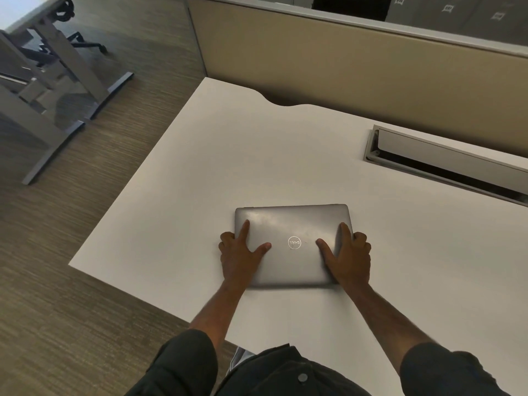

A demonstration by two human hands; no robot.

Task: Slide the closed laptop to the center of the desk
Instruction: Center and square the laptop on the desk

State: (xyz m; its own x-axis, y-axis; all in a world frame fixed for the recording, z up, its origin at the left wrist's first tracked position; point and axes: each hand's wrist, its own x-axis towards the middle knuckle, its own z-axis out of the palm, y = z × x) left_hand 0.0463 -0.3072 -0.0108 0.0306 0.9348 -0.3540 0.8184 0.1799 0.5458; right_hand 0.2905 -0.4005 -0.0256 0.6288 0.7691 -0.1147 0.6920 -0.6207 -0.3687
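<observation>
A closed grey laptop with a round logo on its lid lies flat on the white desk, near the front edge. My left hand grips its left side, thumb and forefinger spread on the lid, the other fingers curled over the edge. My right hand holds the right side the same way. The laptop's near edge looks slightly blurred.
An open cable tray is sunk into the desk at the back right. A beige partition runs behind the desk. The desk's left edge drops to wood-look floor, where another desk's legs stand.
</observation>
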